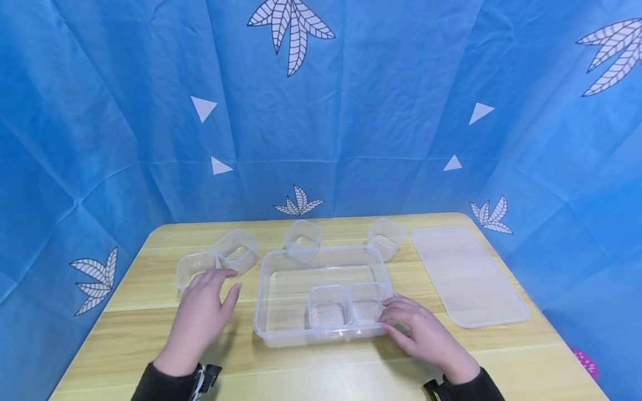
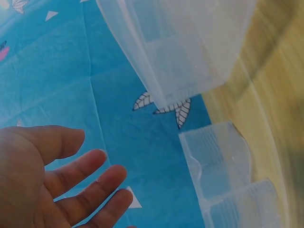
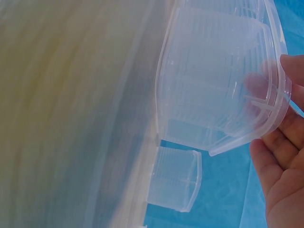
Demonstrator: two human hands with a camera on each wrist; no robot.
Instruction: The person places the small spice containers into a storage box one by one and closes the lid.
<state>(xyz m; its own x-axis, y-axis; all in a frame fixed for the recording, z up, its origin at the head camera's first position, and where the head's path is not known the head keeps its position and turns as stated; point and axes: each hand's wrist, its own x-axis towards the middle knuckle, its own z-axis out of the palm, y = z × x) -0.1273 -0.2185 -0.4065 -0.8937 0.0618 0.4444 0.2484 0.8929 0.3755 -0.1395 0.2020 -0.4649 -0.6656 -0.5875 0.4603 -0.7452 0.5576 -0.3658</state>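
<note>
Right hand (image 1: 421, 329): fingers and thumb pinching the large box (image 1: 286, 338) at its near right corner rim. Two small cups (image 1: 328, 313) stand inside, just beside that grip. Left hand (image 1: 202, 309): fingers spread, near two loose cups (image 1: 238, 249). Lid (image 1: 468, 275): flat, right of the pinching hand.

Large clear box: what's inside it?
Inside the box, near right, two small clear containers sit side by side. The right hand covers part of the right container, hiding its near right corner.
</note>
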